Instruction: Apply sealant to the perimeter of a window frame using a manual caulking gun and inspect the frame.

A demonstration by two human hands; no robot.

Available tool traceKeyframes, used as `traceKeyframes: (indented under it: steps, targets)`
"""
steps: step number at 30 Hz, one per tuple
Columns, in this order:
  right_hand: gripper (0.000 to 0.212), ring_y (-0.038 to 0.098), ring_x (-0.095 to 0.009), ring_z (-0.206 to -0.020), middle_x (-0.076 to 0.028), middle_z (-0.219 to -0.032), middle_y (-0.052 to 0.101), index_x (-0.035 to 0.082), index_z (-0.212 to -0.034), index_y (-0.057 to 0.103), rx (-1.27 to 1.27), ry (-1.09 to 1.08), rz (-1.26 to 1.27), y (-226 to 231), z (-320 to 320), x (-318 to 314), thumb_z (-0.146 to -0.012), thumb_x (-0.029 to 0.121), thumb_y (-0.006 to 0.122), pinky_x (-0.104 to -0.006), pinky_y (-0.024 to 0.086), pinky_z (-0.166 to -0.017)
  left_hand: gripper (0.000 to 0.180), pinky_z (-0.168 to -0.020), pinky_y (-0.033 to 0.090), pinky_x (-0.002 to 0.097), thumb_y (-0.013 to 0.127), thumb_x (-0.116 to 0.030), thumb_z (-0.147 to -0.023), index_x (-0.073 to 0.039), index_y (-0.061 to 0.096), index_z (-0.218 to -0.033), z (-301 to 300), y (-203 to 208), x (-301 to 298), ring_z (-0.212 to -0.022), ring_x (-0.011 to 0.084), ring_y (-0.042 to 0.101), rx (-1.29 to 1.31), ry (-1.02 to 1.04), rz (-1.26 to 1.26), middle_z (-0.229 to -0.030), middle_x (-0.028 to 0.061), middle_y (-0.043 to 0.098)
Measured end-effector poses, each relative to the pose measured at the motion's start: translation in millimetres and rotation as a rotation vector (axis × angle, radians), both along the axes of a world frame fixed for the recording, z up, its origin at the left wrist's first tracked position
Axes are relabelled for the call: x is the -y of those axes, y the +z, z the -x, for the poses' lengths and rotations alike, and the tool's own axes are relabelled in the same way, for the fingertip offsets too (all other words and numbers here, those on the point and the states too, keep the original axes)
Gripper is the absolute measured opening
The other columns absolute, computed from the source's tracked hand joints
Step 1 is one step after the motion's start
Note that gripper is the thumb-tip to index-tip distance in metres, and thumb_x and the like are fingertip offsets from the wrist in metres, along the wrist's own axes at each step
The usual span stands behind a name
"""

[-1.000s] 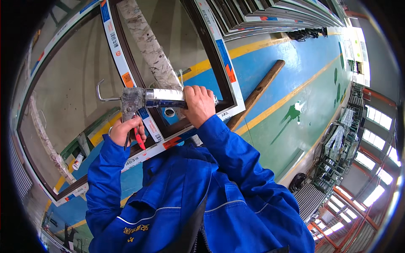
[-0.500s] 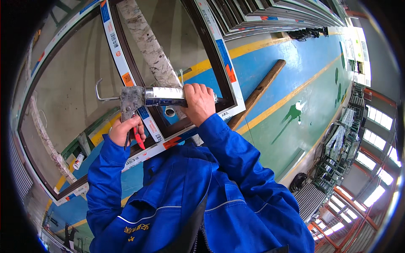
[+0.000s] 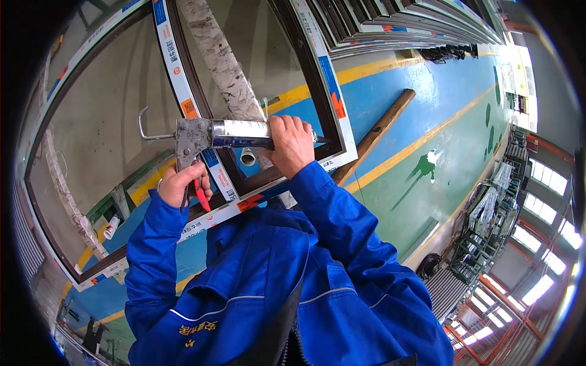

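A caulking gun (image 3: 194, 137) with a silver and dark blue tube lies level across my view, above a brown window frame (image 3: 317, 104) covered in white printed tape. My left hand (image 3: 183, 183) is closed around its handle and trigger. A red-handled tool (image 3: 202, 196), its kind unclear, also sticks out of that hand. My right hand (image 3: 293, 145) wraps the tube's front end. The nozzle points right, towards the near right corner of the frame. A bent metal rod (image 3: 144, 125) sticks out of the gun's back end.
Paint-spattered beams (image 3: 223, 67) run under the frame. A white roll (image 3: 247, 157) shows through the frame opening. A wooden bar (image 3: 378, 134) lies on the blue and green floor at right. Many stacked frames (image 3: 390, 30) stand at the far right, and metal racks (image 3: 488, 207) beyond.
The grip of both hands looks the same. Gun, hands, frame and surroundings have shifted only slightly in the picture, the gun a little upwards and to the right.
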State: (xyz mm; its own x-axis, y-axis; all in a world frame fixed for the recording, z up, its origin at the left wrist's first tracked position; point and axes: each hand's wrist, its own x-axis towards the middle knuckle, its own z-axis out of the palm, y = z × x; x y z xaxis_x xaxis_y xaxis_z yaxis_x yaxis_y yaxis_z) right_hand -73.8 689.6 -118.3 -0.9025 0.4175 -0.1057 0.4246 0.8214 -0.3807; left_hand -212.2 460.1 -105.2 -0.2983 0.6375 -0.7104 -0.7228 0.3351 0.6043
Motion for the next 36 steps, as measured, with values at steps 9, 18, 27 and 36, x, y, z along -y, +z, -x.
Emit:
traceKeyframes:
  steps: [9,18,27,36]
  targets:
    - [0.061,0.054,-0.032,-0.103,-0.011,-0.104,0.059,0.007,-0.11,0.053,-0.004,0.001,-0.003,0.2,-0.4,1.0,-0.058,0.018,0.082,-0.0434,0.039,-0.089,0.027,-0.054,0.052,0.0337,0.06,-0.028,-0.087,-0.003,0.054,-0.088,-4.0,3.9,-0.3,-0.057,0.0197,0.06,-0.031,0.038,-0.006,-0.068,0.01,0.058]
    - [0.058,0.054,-0.033,-0.101,-0.012,-0.104,0.059,0.006,-0.108,0.053,-0.105,-0.009,0.016,1.7,-4.9,1.1,-0.058,0.016,0.081,-0.0436,0.039,-0.087,0.029,-0.055,0.053,0.0328,0.06,-0.029,-0.086,-0.001,0.054,-0.093,-1.5,20.0,-0.9,-0.059,0.0194,0.061,-0.086,-0.024,-0.004,-0.071,0.0098,0.058]
    - [0.056,0.054,-0.033,-0.1,-0.013,-0.102,0.058,0.006,-0.107,0.055,-0.256,-0.066,0.053,8.4,-16.8,-3.9,-0.057,0.015,0.079,-0.0431,0.039,-0.087,0.03,-0.06,0.054,0.0327,0.059,-0.029,-0.087,0.0,0.054,-0.096,-6.1,65.7,-20.6,-0.065,0.0204,0.063,-0.16,-0.082,0.027,-0.077,0.011,0.06]
    - [0.058,0.053,-0.034,-0.103,-0.014,-0.106,0.058,0.007,-0.11,0.054,-0.458,0.055,0.224,73.0,-21.6,-4.6,-0.056,0.01,0.077,-0.0433,0.039,-0.089,0.039,-0.084,0.051,0.0401,0.061,-0.015,-0.08,0.006,0.054,-0.112,-53.8,178.6,-19.7,-0.092,0.0257,0.064,-0.316,0.022,-0.142,-0.097,0.0162,0.064]
